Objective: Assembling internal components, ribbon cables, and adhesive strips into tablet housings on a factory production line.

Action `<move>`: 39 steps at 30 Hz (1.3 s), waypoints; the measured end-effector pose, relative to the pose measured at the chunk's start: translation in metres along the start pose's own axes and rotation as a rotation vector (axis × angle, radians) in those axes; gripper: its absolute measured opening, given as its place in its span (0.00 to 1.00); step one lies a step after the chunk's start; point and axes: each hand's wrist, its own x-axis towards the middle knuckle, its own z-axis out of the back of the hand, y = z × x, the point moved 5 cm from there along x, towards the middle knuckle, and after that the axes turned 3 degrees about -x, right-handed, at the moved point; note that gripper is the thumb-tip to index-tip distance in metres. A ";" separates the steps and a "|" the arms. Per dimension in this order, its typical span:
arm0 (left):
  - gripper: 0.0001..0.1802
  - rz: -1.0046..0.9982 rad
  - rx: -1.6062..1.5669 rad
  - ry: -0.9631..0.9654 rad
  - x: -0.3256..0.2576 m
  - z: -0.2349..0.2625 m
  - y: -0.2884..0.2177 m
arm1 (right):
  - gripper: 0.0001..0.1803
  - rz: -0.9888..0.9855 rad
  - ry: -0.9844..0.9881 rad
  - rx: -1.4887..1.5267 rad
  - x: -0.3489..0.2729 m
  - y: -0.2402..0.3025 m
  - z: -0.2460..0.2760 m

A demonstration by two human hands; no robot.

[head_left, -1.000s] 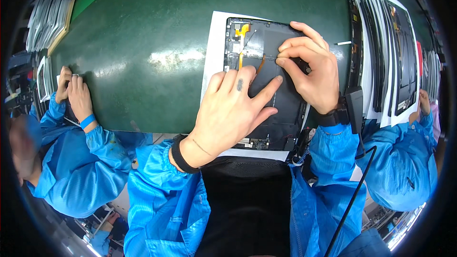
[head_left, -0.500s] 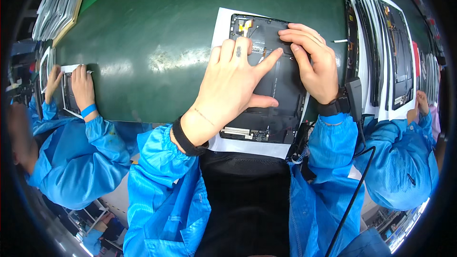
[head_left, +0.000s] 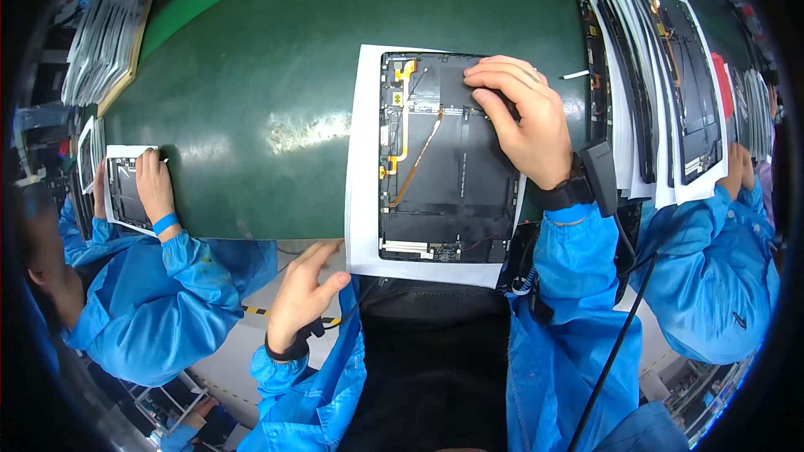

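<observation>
A black tablet housing [head_left: 486,176] lies inner side up on a white sheet [head_left: 363,159] in front of me. An orange flex cable [head_left: 404,117] follows its left side, and a brown flex cable [head_left: 416,159] slants across the middle. My right hand [head_left: 528,121] rests over the housing's upper right part, fingertips on or just above it, thumb apart and nothing visible in the grasp. Off the table's near edge, left of the sheet, my left hand [head_left: 306,289] is open and empty, fingers spread. Both wrists wear black bands.
Several similar housings with white sheets between them [head_left: 662,92] lean in a row at the right. Papers [head_left: 109,25] are stacked at the far left. Co-workers in blue sit on both sides; the left one handles another housing [head_left: 130,192]. A black cable [head_left: 615,351] hangs beside my right arm.
My left hand has come off the housing and moved down and left past the table edge, uncovering the flex cables. My right hand stays at the housing's upper right.
</observation>
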 end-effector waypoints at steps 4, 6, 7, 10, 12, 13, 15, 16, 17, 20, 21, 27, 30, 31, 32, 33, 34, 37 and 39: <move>0.50 -0.011 -0.688 0.064 0.010 -0.039 0.032 | 0.06 -0.129 -0.145 0.192 -0.001 0.007 0.021; 0.42 0.039 -0.870 0.126 0.010 -0.061 0.045 | 0.03 -0.001 -0.198 0.090 -0.014 0.027 0.036; 0.36 0.070 -0.922 0.119 0.013 -0.070 0.043 | 0.03 0.036 -0.168 0.135 -0.024 0.037 0.047; 0.17 0.247 -1.016 0.119 0.019 -0.077 -0.008 | 0.05 0.032 -0.177 0.153 -0.068 0.061 0.080; 0.13 0.248 -0.714 0.033 0.019 -0.069 -0.020 | 0.07 -0.061 -0.314 -0.026 -0.090 0.073 0.108; 0.14 0.197 -0.769 0.034 0.020 -0.069 -0.026 | 0.09 -0.042 -0.436 -0.028 -0.105 0.064 0.124; 0.13 0.147 -0.834 -0.073 0.018 -0.061 -0.031 | 0.12 -0.130 -0.482 -0.340 -0.123 0.050 0.169; 0.14 0.131 -0.872 -0.086 0.023 -0.057 -0.034 | 0.13 -0.180 -0.503 -0.471 -0.137 0.041 0.194; 0.14 0.116 -0.901 -0.077 0.030 -0.049 -0.035 | 0.15 -0.277 -0.496 -0.519 -0.148 0.035 0.212; 0.16 0.068 -0.892 -0.203 0.043 -0.018 -0.033 | 0.20 -0.427 -0.389 -0.517 -0.165 0.016 0.239; 0.16 0.066 -0.874 -0.260 0.050 -0.009 -0.022 | 0.21 -0.460 -0.360 -0.482 -0.166 0.012 0.242; 0.16 0.005 -0.756 -0.514 0.046 0.050 -0.021 | 0.19 -0.512 -0.388 -0.325 -0.166 -0.011 0.232; 0.16 -0.017 -0.335 -0.515 0.035 0.079 -0.007 | 0.18 -0.483 -0.362 -0.375 -0.160 -0.015 0.228; 0.15 -0.106 -0.108 -0.589 0.033 0.082 -0.005 | 0.15 -0.490 -0.372 -0.393 -0.158 -0.018 0.227; 0.15 -0.192 0.123 -0.654 0.028 0.085 -0.004 | 0.14 -0.497 -0.386 -0.391 -0.158 -0.018 0.227; 0.15 -0.143 0.328 -0.660 0.022 0.084 -0.031 | 0.13 -0.495 -0.403 -0.403 -0.158 -0.017 0.228; 0.15 -0.188 0.341 -0.750 0.018 0.083 -0.039 | 0.12 -0.490 -0.416 -0.408 -0.156 -0.016 0.232; 0.14 -0.379 0.317 -0.894 0.009 0.083 -0.053 | 0.08 -0.428 -0.441 -0.325 -0.152 -0.012 0.235; 0.14 -0.493 0.341 -0.813 0.006 0.071 -0.065 | 0.07 -0.408 -0.437 -0.221 -0.149 -0.017 0.235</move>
